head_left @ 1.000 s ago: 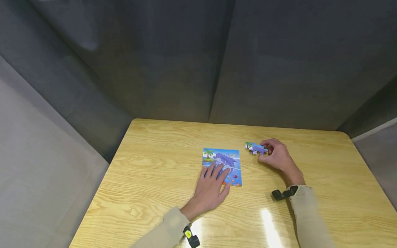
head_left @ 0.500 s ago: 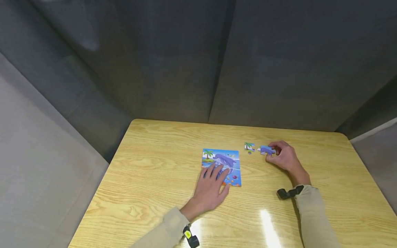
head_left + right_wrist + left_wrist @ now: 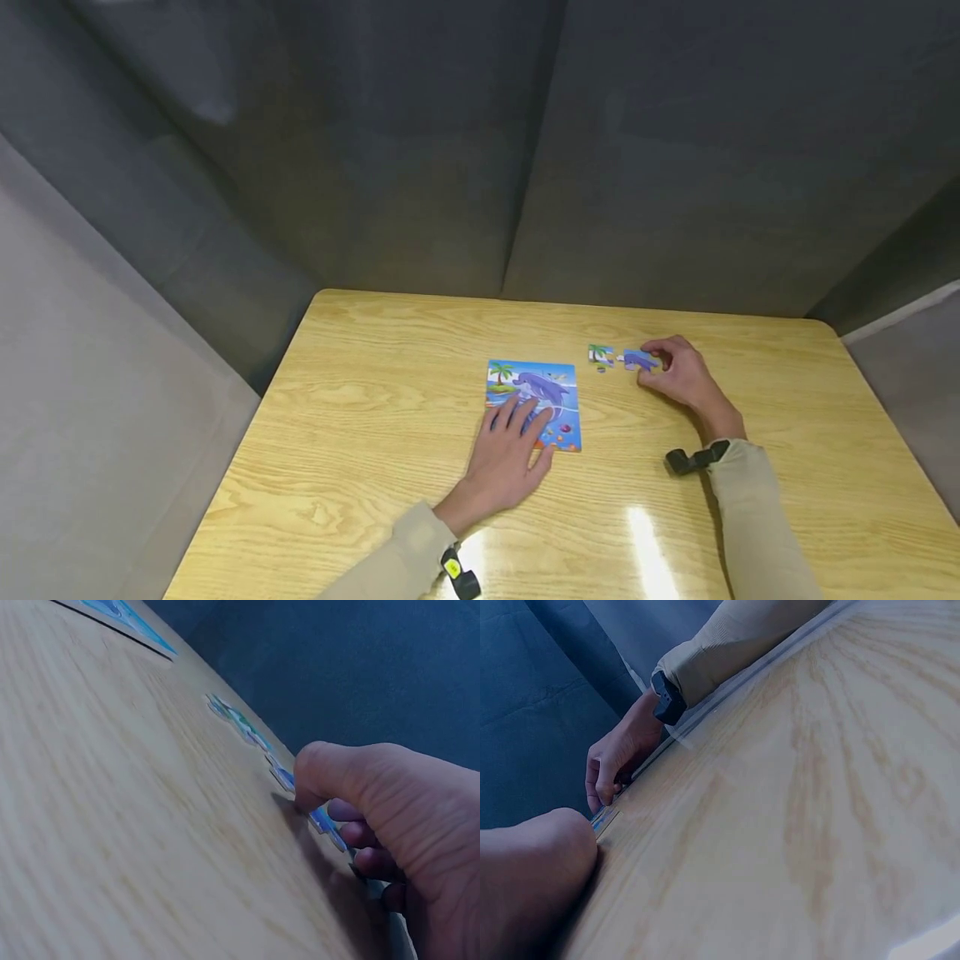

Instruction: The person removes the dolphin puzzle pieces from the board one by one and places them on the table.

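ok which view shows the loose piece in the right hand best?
Head view: the blue puzzle piece lies flat on the table, pinched by the right hand, apart from the palm-tree piece. Right wrist view shows it edge-on under the thumb. Left wrist view shows the hand, the piece not discernible.

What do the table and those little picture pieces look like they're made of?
The table looks like wood or wood-look laminate: pale grain lines, with a glossy finish that mirrors the lamp. The puzzle piece that the right hand pinches seems to be thin printed cardboard: flat, colourful, lying nearly flush with the tabletop.
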